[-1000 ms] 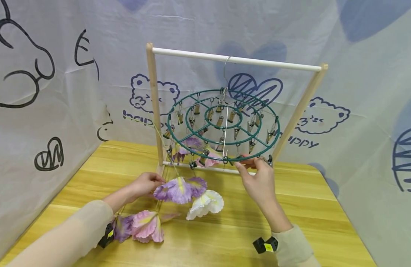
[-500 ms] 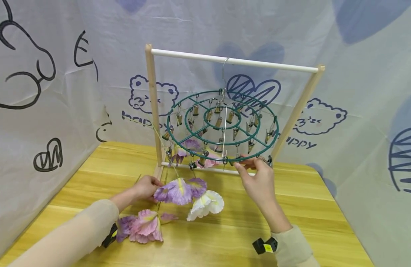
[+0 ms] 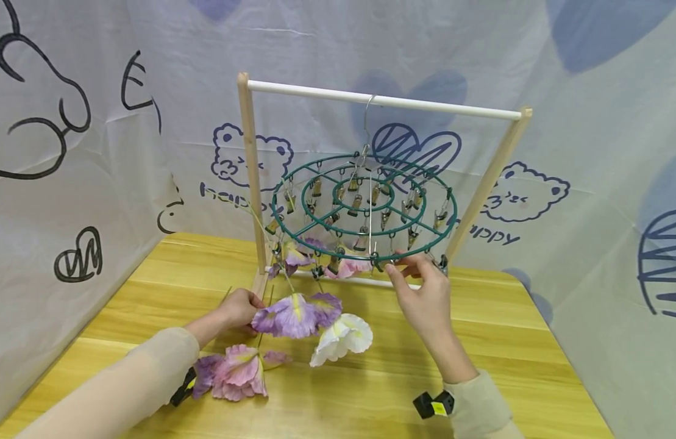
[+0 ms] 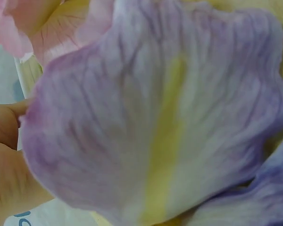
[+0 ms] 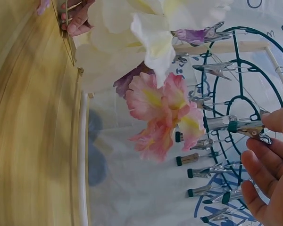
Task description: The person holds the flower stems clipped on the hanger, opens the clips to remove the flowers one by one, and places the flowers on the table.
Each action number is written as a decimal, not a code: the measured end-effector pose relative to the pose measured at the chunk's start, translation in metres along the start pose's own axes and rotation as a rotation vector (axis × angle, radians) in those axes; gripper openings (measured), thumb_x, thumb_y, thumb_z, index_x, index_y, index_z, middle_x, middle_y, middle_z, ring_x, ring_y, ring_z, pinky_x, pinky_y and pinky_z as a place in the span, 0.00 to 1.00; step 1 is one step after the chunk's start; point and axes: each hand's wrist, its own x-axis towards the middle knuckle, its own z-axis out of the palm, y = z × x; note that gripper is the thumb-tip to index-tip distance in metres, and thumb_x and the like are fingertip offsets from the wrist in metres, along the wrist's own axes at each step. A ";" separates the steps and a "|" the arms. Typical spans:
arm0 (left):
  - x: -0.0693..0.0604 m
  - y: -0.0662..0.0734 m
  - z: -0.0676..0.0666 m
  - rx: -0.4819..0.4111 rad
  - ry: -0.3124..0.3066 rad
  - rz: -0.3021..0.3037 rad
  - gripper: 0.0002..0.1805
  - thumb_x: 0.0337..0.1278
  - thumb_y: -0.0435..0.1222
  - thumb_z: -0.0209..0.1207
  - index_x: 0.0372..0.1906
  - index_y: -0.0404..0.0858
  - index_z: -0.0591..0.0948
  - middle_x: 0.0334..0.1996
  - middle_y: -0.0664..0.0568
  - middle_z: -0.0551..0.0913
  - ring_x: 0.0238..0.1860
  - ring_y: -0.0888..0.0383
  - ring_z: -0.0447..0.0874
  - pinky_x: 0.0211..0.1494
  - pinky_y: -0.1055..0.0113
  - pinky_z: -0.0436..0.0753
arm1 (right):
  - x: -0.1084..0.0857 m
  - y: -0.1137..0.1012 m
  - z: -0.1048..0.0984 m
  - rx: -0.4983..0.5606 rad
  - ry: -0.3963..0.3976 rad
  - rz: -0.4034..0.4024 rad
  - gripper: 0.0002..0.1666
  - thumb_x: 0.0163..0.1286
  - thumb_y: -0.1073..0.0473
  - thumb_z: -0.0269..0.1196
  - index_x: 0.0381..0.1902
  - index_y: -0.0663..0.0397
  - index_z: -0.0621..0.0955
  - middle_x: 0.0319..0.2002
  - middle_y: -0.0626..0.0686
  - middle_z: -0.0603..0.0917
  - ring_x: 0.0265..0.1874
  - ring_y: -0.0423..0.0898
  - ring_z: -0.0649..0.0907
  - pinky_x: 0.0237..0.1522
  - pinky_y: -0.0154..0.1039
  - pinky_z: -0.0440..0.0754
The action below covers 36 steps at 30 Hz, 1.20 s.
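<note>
A green round clip hanger (image 3: 365, 213) hangs by its hook from a white bar, with small metal clips around its rings. My right hand (image 3: 425, 292) pinches a metal clip (image 5: 247, 127) at the hanger's near edge, between thumb and index finger. Low on the left, my left hand (image 3: 240, 310) holds thin flower stems near the table. Below it lie a pink artificial flower (image 3: 240, 373) and a purple one (image 3: 206, 372). A lilac flower (image 3: 294, 314) and a white flower (image 3: 342, 338) hang below the hanger. Lilac petals (image 4: 108, 117) hide most of my left hand in its wrist view.
A wooden stand with a white top bar (image 3: 387, 103) rises from the yellow wood-grain table (image 3: 480, 341). More pink flowers (image 5: 160, 113) hang behind the hanger's near edge. Printed cloth (image 3: 606, 140) surrounds the table.
The hanger has tilted: its near edge is a little higher and its far edge lower. The white flower swings slightly right. My left hand has shifted slightly right; my right hand keeps its pinch.
</note>
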 end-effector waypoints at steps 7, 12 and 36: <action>0.002 -0.001 -0.003 0.121 0.041 0.032 0.06 0.55 0.21 0.57 0.36 0.24 0.83 0.31 0.43 0.80 0.27 0.57 0.79 0.25 0.68 0.87 | 0.001 0.001 0.002 0.006 0.016 -0.026 0.16 0.66 0.67 0.73 0.51 0.66 0.85 0.43 0.58 0.90 0.32 0.50 0.85 0.35 0.24 0.81; 0.000 0.001 -0.006 0.052 0.015 0.006 0.07 0.63 0.23 0.56 0.39 0.23 0.82 0.31 0.45 0.80 0.27 0.57 0.79 0.28 0.64 0.90 | -0.001 0.000 0.003 0.023 0.015 -0.031 0.20 0.66 0.67 0.73 0.55 0.68 0.84 0.43 0.60 0.89 0.31 0.50 0.84 0.33 0.19 0.80; -0.045 0.063 -0.056 -0.323 0.071 0.139 0.28 0.82 0.42 0.51 0.68 0.22 0.66 0.53 0.40 0.78 0.48 0.57 0.83 0.48 0.68 0.89 | -0.018 -0.010 0.001 0.093 0.095 -0.061 0.20 0.67 0.70 0.71 0.57 0.63 0.84 0.50 0.58 0.89 0.38 0.47 0.84 0.44 0.27 0.84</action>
